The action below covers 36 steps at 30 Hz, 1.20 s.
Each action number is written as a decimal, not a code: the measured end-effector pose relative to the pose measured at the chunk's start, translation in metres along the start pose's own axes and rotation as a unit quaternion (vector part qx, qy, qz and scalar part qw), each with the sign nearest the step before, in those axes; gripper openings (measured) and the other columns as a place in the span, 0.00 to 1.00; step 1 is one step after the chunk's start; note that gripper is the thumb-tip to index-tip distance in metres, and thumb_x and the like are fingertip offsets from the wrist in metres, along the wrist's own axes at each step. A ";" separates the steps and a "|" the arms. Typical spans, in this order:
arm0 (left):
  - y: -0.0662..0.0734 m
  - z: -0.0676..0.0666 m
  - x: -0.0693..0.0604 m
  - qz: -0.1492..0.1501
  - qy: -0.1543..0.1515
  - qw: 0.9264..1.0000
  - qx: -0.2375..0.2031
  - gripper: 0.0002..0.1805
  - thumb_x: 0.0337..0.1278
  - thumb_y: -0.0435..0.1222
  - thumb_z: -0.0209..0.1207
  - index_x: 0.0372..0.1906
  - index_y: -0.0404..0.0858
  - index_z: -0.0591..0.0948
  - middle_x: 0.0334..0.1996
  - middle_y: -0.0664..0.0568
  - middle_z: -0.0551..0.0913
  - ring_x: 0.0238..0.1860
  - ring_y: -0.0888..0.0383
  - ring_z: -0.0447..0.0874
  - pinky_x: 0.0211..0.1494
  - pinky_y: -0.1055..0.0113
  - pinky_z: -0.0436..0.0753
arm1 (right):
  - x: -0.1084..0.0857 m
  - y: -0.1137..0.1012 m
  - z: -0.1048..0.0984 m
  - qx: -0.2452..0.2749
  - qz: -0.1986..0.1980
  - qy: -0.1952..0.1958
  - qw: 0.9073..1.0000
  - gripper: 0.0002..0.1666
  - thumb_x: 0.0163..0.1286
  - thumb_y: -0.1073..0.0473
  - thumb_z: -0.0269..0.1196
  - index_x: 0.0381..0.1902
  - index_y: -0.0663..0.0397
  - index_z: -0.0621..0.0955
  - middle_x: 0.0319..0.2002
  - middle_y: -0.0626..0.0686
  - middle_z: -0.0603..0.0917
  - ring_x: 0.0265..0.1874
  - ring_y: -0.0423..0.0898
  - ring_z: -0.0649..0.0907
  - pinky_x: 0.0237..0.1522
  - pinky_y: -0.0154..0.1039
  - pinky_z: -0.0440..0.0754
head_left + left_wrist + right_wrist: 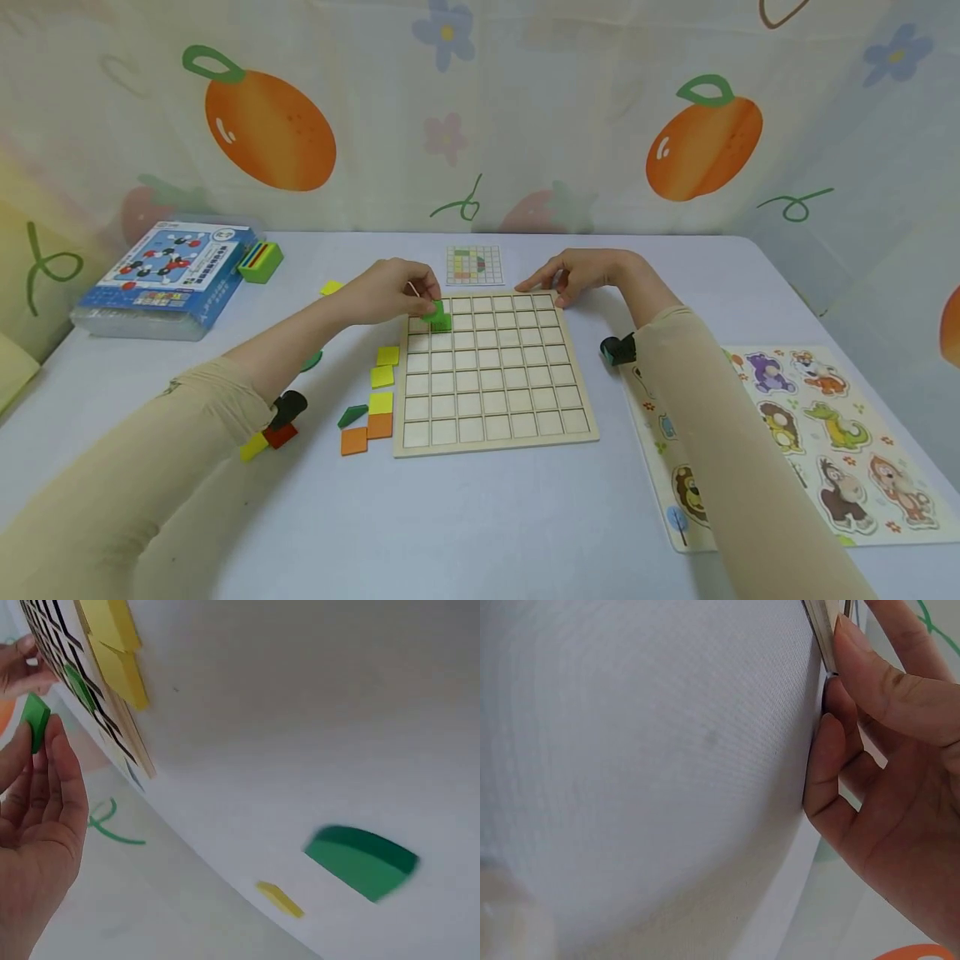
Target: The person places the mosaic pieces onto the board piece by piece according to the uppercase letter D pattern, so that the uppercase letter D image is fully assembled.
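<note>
My left hand (386,292) pinches a green square tile (36,724) between thumb and fingertips, just above the upper left of a wooden grid board (483,379). Another green tile (441,323) lies in a top-left cell close to the held one. My right hand (588,273) touches the board's top right corner: the index finger reaches along the top edge and the thumb rests at the side edge. In the right wrist view its other fingers are loosely bent by the tabletop. A small pattern card (475,265) lies behind the board.
Yellow tiles (382,377), orange tiles (354,441) and green curved pieces (352,416) lie left of the board. A boxed set (168,275) and a stack of coloured tiles (260,262) stand at the back left. An animal puzzle board (817,450) lies under my right forearm.
</note>
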<state>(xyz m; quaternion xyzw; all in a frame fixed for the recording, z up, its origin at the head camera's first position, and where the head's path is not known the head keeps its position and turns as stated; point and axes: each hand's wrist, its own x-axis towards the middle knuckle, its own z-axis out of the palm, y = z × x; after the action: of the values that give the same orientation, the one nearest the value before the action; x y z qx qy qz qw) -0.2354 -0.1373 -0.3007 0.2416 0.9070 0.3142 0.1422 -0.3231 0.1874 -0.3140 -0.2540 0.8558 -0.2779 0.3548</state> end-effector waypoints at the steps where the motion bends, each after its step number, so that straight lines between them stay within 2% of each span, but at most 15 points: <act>1: 0.002 0.002 0.003 0.001 0.002 1.000 -0.001 0.05 0.63 0.33 0.62 0.41 0.37 0.81 0.39 0.47 0.84 0.41 0.54 0.81 0.43 0.67 0.77 | 0.000 0.000 0.000 0.000 0.000 0.000 1.000 0.39 0.56 0.71 0.70 0.66 0.47 0.76 0.47 0.53 0.71 0.27 0.41 0.65 0.30 0.31 0.62; 6: 0.013 0.013 0.019 0.004 0.011 1.000 0.001 0.05 0.62 0.31 0.62 0.41 0.35 0.81 0.37 0.46 0.84 0.39 0.55 0.78 0.44 0.68 0.77 | 0.000 0.001 -0.001 -0.008 0.001 0.003 1.000 0.39 0.56 0.70 0.70 0.66 0.46 0.76 0.48 0.54 0.72 0.29 0.42 0.66 0.32 0.32 0.63; 13: 0.020 0.029 0.030 0.001 0.017 0.999 0.036 0.04 0.60 0.31 0.64 0.38 0.34 0.82 0.38 0.45 0.86 0.40 0.54 0.81 0.49 0.64 0.80 | 0.001 0.001 -0.001 -0.010 -0.005 0.006 1.000 0.39 0.56 0.69 0.71 0.66 0.47 0.75 0.48 0.54 0.73 0.29 0.42 0.67 0.32 0.31 0.63; 17: 0.018 0.034 0.031 -0.002 0.031 0.998 0.057 0.03 0.59 0.31 0.65 0.36 0.35 0.82 0.37 0.45 0.86 0.39 0.54 0.82 0.50 0.63 0.81 | 0.002 0.001 -0.001 -0.008 -0.012 0.002 1.000 0.39 0.56 0.69 0.71 0.66 0.48 0.75 0.48 0.54 0.74 0.28 0.42 0.66 0.32 0.32 0.63; 21: 0.018 0.035 0.030 0.000 0.040 0.998 0.056 0.03 0.57 0.30 0.66 0.34 0.35 0.82 0.36 0.45 0.87 0.38 0.54 0.82 0.50 0.62 0.81 | 0.002 0.002 -0.001 -0.003 -0.010 0.000 1.000 0.39 0.56 0.69 0.71 0.66 0.49 0.75 0.48 0.54 0.73 0.28 0.41 0.66 0.32 0.31 0.63; 28: 0.019 0.038 0.030 -0.006 0.032 0.997 0.065 0.06 0.55 0.32 0.68 0.33 0.35 0.82 0.36 0.45 0.87 0.38 0.54 0.83 0.49 0.62 0.81 | 0.002 0.003 -0.001 -0.002 -0.005 0.002 1.000 0.39 0.56 0.70 0.71 0.66 0.47 0.75 0.47 0.53 0.73 0.28 0.41 0.66 0.32 0.31 0.64; 36: 0.018 0.038 0.029 0.004 0.032 0.996 0.081 0.05 0.55 0.33 0.68 0.32 0.37 0.83 0.35 0.46 0.87 0.38 0.54 0.82 0.49 0.61 0.81 | 0.002 0.004 -0.002 0.004 -0.015 -0.003 1.000 0.39 0.56 0.69 0.72 0.66 0.51 0.74 0.46 0.53 0.73 0.27 0.41 0.66 0.32 0.30 0.64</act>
<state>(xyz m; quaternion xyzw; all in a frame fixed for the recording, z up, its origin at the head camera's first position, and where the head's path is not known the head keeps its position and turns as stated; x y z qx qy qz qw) -0.2381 -0.0904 -0.3210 0.2457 0.9327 0.2479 0.0913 -0.3266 0.1894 -0.3167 -0.2663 0.8494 -0.2862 0.3545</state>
